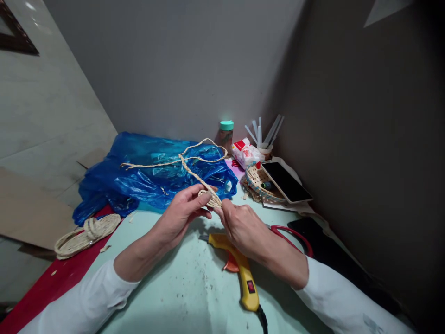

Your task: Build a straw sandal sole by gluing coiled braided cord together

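Observation:
Between my hands is a small coiled piece of braided straw cord [212,199]. My left hand [186,208] pinches its left side, thumb on top. My right hand [241,225] grips its right end with the fingers closed. From the coil a loose cord [193,172] runs up and away, loops over the blue plastic bag [153,178] and ends at the left. A yellow glue gun [245,273] with an orange trigger lies on the pale green table surface [174,287], just below my right hand.
A finished-looking braided straw piece [88,235] lies on red cloth at the left. To the right are red-handled scissors [295,236], a woven basket [257,183], a tablet [287,182] and a green-lidded jar [226,133]. Glue sticks [273,130] stand in a cup.

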`<action>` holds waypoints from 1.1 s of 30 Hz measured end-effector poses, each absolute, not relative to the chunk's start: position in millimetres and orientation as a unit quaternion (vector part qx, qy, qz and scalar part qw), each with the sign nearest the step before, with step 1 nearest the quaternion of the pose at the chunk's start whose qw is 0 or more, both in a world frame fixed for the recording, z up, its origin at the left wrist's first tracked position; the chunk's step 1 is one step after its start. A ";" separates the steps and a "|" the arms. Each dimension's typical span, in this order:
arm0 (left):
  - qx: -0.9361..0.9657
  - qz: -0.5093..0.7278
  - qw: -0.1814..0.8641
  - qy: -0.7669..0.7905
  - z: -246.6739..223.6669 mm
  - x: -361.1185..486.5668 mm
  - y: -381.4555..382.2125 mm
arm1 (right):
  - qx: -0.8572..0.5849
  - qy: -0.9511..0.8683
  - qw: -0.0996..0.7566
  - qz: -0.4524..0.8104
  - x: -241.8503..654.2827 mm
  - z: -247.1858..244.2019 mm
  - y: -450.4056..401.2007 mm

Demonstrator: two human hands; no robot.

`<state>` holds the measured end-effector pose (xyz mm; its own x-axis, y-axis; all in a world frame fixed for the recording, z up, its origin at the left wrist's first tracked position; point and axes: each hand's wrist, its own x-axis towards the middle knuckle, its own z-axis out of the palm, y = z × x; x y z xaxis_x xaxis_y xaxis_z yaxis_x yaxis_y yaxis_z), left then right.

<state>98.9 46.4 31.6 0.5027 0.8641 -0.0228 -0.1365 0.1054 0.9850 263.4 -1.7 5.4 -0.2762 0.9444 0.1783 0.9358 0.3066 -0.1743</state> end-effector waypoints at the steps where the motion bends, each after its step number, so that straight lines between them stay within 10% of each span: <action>1: 0.552 0.383 0.663 0.329 29.9 100.4 44.9 | -0.585 -0.801 0.125 0.022 262.3 5.3 -2.7; 16: 0.555 0.418 0.627 0.352 20.2 103.3 47.2 | -0.587 -0.787 0.157 0.108 252.9 10.5 -5.4; 25: 0.548 0.420 0.633 0.351 36.4 87.2 61.9 | -0.468 -0.579 0.547 0.382 280.7 18.2 9.4; 33: 0.573 0.335 0.680 0.311 58.5 68.4 67.5 | -0.404 -0.512 0.588 0.479 288.1 4.9 20.7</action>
